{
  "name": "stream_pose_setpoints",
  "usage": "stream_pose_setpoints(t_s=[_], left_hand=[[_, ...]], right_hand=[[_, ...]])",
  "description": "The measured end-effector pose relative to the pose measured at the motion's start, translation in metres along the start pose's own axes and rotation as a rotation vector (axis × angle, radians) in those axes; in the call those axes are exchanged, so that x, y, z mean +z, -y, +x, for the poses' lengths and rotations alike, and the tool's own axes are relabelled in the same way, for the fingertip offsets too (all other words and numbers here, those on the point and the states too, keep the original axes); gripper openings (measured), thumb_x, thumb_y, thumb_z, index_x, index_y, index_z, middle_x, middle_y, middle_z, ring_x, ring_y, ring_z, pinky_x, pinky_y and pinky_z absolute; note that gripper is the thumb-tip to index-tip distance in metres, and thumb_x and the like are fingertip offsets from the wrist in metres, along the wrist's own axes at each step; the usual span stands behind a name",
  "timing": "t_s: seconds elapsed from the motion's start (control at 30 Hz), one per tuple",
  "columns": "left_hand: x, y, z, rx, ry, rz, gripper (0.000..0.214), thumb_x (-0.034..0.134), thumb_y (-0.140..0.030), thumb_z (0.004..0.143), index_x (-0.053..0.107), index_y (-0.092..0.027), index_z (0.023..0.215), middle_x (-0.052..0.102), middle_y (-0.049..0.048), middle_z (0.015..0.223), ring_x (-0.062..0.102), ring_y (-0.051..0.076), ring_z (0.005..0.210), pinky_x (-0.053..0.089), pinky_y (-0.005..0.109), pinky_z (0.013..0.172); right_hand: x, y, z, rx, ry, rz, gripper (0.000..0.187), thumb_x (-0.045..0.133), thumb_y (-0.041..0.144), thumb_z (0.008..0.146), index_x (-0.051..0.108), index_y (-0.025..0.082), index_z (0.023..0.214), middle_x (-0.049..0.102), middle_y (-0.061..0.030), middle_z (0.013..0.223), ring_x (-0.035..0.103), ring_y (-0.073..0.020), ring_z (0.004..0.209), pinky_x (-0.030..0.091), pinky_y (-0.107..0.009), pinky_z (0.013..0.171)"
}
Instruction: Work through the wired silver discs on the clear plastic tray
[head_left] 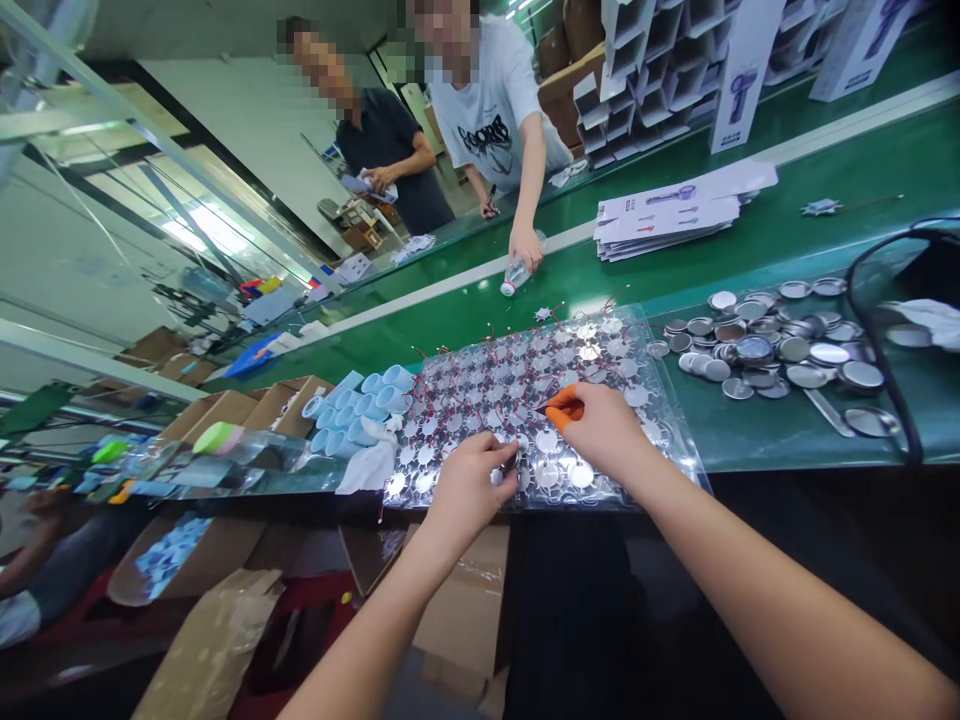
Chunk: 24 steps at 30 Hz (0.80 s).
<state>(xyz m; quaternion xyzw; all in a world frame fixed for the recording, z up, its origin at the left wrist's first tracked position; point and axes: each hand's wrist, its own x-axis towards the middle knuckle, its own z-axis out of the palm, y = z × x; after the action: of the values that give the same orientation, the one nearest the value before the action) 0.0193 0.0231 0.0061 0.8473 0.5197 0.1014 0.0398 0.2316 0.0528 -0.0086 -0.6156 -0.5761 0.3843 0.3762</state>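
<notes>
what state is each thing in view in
left hand: curled, grip partly hidden
right hand: pinched, what it holds unclear
wired discs: laid in rows
loose metal discs: heaped
flattened cartons: stacked
light-blue hollow parts: piled together
clear bottle: tilted, in a co-worker's hand
green-capped bottle: lying sideways

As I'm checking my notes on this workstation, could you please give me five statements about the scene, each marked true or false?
1. Orange shows at the finger ends of the right hand. True.
2. The left hand is in the blue cups. False: it is at the near edge of the clear sheet, to the right of the cups.
3. Across the bench, a co-worker's hand holds a bottle. True.
4. The stacked flat cartons are plain brown. False: they are white with printed pictures.
5. The heap of loose metal discs lies on the picture's right side. True.
</notes>
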Motion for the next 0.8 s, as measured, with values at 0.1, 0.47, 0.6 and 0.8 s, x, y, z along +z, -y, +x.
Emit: stream_pose_setpoints(t_s=[0.1,0.47,0.6,0.8], left_hand=[[0.002,-0.001,-0.002,0.019,-0.014,0.027,0.032,0.065,-0.013,0.079,0.075,-0.019,0.109,0.065,0.0049,0.088,0.063,0.019,0.080,0.049,0.031,0.074],[0.005,-0.004,-0.008,0.071,-0.077,0.083,0.033,0.065,-0.011,0.079,0.074,-0.019,0.110,0.067,0.0056,0.089,0.063,0.020,0.081,0.051,0.031,0.074],[0.008,-0.003,-0.010,0.095,-0.115,0.075,0.032,0.064,-0.010,0.080,0.072,-0.018,0.111,0.068,0.0063,0.090,0.064,0.020,0.083,0.051,0.032,0.076],[0.009,-0.002,-0.012,0.119,-0.116,0.100,0.032,0.063,-0.011,0.082,0.071,-0.018,0.112,0.068,0.0073,0.090,0.064,0.021,0.084,0.052,0.033,0.075]], right_hand=[[0.000,-0.001,0.000,-0.010,-0.005,0.010,0.013,0.068,0.018,0.076,0.074,0.020,0.087,0.075,-0.0046,0.081,0.069,-0.0204,0.075,0.051,-0.031,0.069],[0.002,-0.005,0.001,-0.020,-0.009,0.011,0.013,0.067,0.019,0.075,0.074,0.021,0.086,0.075,-0.0045,0.078,0.069,-0.0202,0.072,0.051,-0.030,0.067],[0.003,-0.006,0.001,-0.020,-0.014,0.008,0.012,0.067,0.019,0.075,0.074,0.021,0.085,0.075,-0.0042,0.078,0.069,-0.0202,0.071,0.050,-0.030,0.066],[0.003,-0.005,0.001,-0.026,-0.013,0.005,0.013,0.067,0.019,0.075,0.074,0.021,0.086,0.075,-0.0041,0.078,0.069,-0.0203,0.070,0.050,-0.031,0.065]])
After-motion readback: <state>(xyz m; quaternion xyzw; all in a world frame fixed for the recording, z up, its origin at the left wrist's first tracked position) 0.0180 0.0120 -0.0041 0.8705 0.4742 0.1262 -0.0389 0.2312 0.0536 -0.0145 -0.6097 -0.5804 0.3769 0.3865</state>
